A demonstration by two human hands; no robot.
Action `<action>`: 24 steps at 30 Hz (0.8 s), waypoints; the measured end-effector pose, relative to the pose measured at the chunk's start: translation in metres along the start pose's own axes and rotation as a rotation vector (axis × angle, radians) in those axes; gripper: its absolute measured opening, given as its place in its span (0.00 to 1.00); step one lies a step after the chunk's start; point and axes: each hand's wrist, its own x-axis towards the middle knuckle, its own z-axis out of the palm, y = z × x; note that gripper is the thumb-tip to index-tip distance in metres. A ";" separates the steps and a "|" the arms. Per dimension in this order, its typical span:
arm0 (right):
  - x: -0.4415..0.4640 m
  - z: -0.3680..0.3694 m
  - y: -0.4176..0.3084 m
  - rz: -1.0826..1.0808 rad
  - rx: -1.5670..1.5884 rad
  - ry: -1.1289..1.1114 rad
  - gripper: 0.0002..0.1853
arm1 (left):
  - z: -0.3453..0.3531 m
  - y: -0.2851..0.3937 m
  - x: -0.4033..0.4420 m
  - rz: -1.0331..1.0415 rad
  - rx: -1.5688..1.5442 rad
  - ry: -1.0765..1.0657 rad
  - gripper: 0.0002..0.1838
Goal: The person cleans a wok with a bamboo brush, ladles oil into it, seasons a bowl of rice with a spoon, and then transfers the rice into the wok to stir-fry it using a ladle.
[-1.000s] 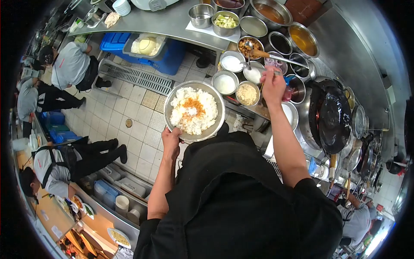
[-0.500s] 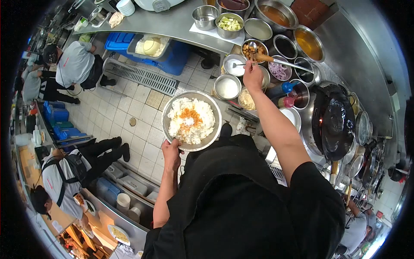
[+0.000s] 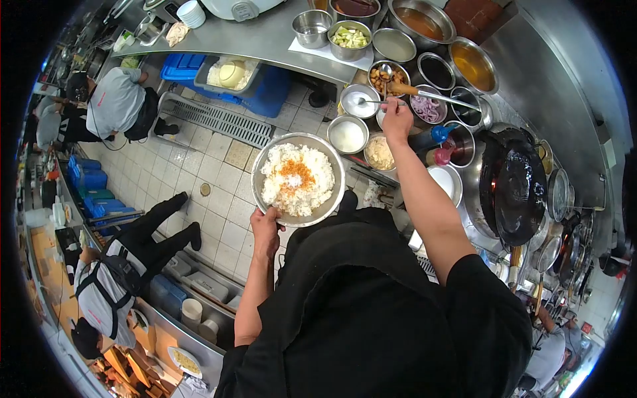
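My left hand (image 3: 267, 227) grips the rim of a metal bowl (image 3: 340, 178), held over the floor. White rice (image 3: 312, 196) fills the bowl, with orange bits (image 3: 298, 171) and a small white patch on top. Over at the counter, my right hand (image 3: 398, 119) is closed around the handle of a small spoon (image 3: 373, 101). The spoon's tip is in a metal bowl of white powder (image 3: 356, 109). Close by are a bowl of white liquid (image 3: 348, 135), a bowl of pale yellowish flakes (image 3: 380, 154) and a bowl of browned cubes (image 3: 385, 71).
A wooden-handled ladle (image 3: 431, 94) lies across the bowls, near chopped purple onion (image 3: 428, 107). A dark wok (image 3: 521, 192) stands on the right. A blue bin (image 3: 269, 96) is under the counter. Several co-workers, one in a grey shirt (image 3: 119, 99), are at left and lower right.
My right hand has shifted slightly down and right, the spoon still at the powder. The rice bowl has risen slightly in view. The co-worker at lower left has changed position.
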 end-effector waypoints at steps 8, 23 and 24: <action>-0.003 -0.006 -0.006 0.098 0.101 -0.005 0.15 | 0.001 -0.002 0.005 -0.010 0.019 -0.006 0.08; 0.001 0.014 0.011 0.008 -0.116 -0.041 0.15 | -0.003 -0.003 -0.001 0.006 -0.014 0.017 0.08; 0.001 0.012 0.011 -0.008 -0.117 -0.014 0.16 | -0.004 -0.003 -0.001 0.005 -0.014 0.021 0.08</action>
